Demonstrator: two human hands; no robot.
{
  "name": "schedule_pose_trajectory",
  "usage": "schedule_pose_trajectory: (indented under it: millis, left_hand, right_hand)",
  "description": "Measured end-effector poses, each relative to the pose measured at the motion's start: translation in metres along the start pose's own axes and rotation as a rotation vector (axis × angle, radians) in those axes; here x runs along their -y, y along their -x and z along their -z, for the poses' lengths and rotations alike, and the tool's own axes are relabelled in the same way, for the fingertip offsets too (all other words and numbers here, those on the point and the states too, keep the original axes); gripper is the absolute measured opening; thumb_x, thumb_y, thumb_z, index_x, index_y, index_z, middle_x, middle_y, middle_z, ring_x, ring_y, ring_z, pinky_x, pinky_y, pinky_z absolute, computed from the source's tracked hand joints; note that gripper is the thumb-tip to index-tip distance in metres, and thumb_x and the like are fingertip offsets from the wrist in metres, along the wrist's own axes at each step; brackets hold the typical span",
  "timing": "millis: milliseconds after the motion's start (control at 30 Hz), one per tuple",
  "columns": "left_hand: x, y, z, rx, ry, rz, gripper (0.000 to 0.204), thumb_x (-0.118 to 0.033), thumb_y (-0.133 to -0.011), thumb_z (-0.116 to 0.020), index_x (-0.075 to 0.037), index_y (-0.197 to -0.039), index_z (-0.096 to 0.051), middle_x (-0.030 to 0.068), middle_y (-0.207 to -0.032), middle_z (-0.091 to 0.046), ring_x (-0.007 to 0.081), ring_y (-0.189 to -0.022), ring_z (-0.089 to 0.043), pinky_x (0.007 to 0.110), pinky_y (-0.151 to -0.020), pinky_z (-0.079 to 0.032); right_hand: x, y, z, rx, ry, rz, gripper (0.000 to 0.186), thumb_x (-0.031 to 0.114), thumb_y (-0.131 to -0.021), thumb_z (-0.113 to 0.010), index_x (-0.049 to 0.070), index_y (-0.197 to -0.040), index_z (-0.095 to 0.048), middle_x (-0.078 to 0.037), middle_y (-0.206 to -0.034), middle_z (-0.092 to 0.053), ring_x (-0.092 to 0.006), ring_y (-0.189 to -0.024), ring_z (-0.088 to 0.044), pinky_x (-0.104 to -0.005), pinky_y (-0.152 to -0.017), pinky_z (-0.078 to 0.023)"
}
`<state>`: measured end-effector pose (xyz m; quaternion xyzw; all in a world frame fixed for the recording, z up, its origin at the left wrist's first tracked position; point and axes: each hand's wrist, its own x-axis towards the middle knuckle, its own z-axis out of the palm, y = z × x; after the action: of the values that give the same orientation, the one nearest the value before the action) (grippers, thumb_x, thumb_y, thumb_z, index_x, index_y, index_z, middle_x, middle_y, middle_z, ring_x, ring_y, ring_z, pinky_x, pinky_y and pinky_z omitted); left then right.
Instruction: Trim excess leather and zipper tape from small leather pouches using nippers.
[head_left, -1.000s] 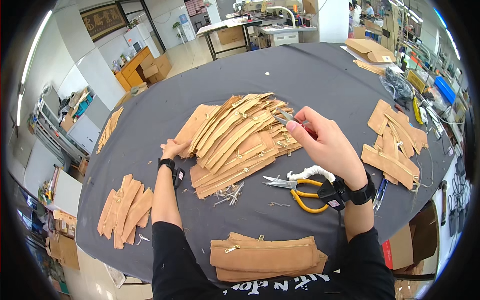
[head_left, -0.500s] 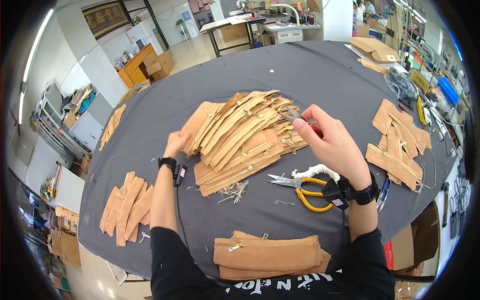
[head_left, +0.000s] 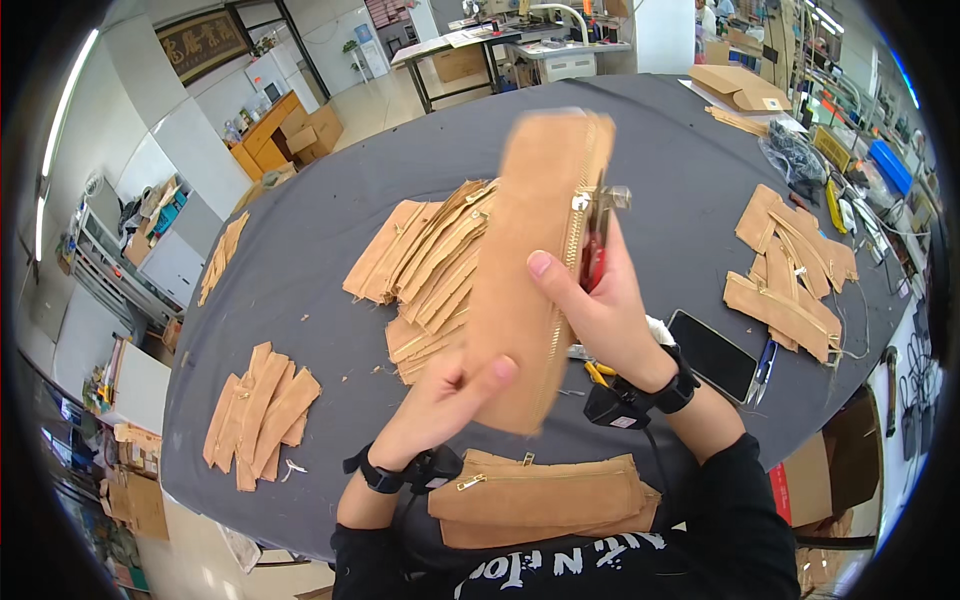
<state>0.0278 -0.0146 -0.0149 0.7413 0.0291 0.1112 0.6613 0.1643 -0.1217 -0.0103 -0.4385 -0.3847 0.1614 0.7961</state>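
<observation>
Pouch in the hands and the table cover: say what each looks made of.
Pouch: tan, matte, looks like suede or soft leather, though the picture is blurred; its zipper glints like brass-coloured metal. Table cover: dark grey, dull and lightly creased, probably cloth or felt.

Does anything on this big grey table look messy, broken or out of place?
Nothing looks damaged. The middle pile of tan zipper pieces is fanned out loosely, with small scraps on the grey table beside it. A dark phone lies among the work. The piece held by both hands is blurred.
</observation>
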Motion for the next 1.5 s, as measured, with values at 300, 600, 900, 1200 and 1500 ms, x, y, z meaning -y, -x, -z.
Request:
schedule_pose_trajectory:
  millis: [300,600,900,1200,1500]
  left_hand:
    - [-0.021,-0.023,0.015,-0.374,0.257,-0.229,0.038,-0.019,-0.085,-0.057,0.001,-0.115,-0.043,0.0088,-0.111,-0.054,0.0136,-0.099,-0.053,0.027,-0.081,-0.044]
    - [-0.024,0.000,0.014,-0.370,0.219,-0.206,0.026,-0.009,-0.082,-0.058,0.001,-0.105,-0.052,0.0078,-0.097,-0.060,0.0118,-0.084,-0.059,0.026,-0.072,-0.049]
    - [-0.022,0.005,0.008,-0.126,0.711,-0.051,0.040,-0.004,-0.079,-0.054,0.001,-0.117,-0.043,0.0122,-0.109,-0.054,0.0187,-0.094,-0.057,0.032,-0.080,-0.048]
    - [-0.009,0.004,0.018,0.062,0.963,0.036,0.040,-0.010,-0.078,-0.050,0.001,-0.115,-0.041,0.0138,-0.107,-0.051,0.0235,-0.098,-0.052,0.036,-0.083,-0.044]
    - [-0.006,-0.002,0.013,0.025,0.529,0.023,0.035,-0.031,-0.084,-0.058,-0.003,-0.104,-0.053,0.0022,-0.098,-0.056,0.0108,-0.093,-0.051,0.027,-0.082,-0.041]
  right_hand:
    - [0.022,0.018,-0.012,0.429,0.530,-0.084,0.029,0.016,-0.079,-0.063,0.003,-0.087,-0.038,-0.006,-0.067,-0.041,-0.0161,-0.056,-0.041,-0.0271,-0.051,-0.036]
    - [0.038,0.022,0.000,0.161,0.923,0.250,0.027,0.019,-0.081,-0.059,0.001,-0.096,-0.047,-0.010,-0.065,-0.053,-0.0239,-0.052,-0.054,-0.0288,-0.047,-0.042]
    - [0.038,0.022,0.000,0.159,0.919,0.305,0.027,0.015,-0.077,-0.065,0.002,-0.095,-0.049,-0.008,-0.065,-0.054,-0.0188,-0.050,-0.054,-0.0263,-0.046,-0.042]
    - [0.043,0.025,0.003,0.187,0.716,0.200,0.022,0.017,-0.083,-0.059,0.001,-0.094,-0.048,-0.007,-0.060,-0.049,-0.0156,-0.048,-0.048,-0.0249,-0.046,-0.038]
    - [0.046,0.024,0.005,0.541,0.591,-0.088,0.036,0.035,-0.085,-0.054,0.001,-0.095,-0.048,-0.005,-0.066,-0.047,-0.0126,-0.052,-0.042,-0.0247,-0.050,-0.035]
